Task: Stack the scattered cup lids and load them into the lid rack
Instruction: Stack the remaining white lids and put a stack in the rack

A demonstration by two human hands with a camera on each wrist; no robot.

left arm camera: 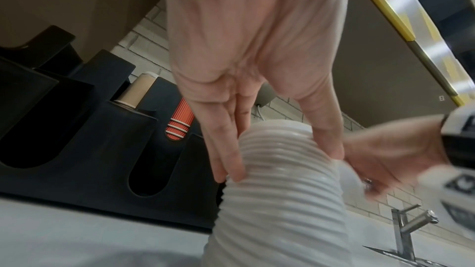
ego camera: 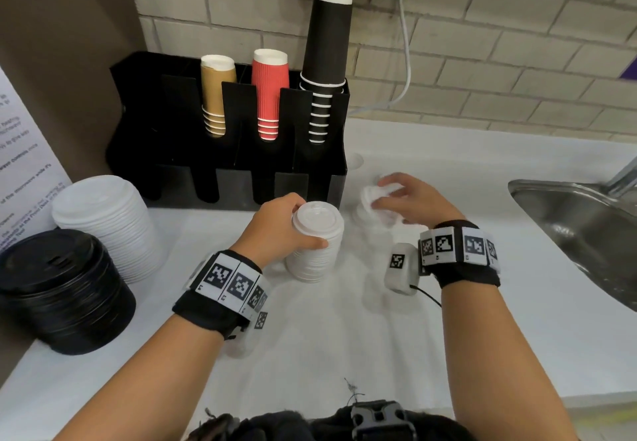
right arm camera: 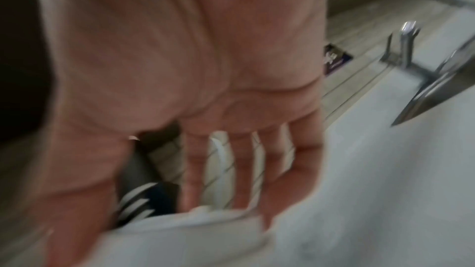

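My left hand (ego camera: pixel 275 230) grips the upright lid stack (ego camera: pixel 315 244); just right of it, my right hand (ego camera: pixel 410 199) pinches loose lids (ego camera: pixel 374 196).

The head view looks steeply down from above the black rack (ego camera: pixel 227 130) at the wall. The left wrist view looks up from low and close at the rack (left arm camera: pixel 85 149) front. The right wrist view, blurred, faces away, right of the rack. Both wrist views share the tap (left arm camera: pixel 411 222) (right arm camera: pixel 406 48).
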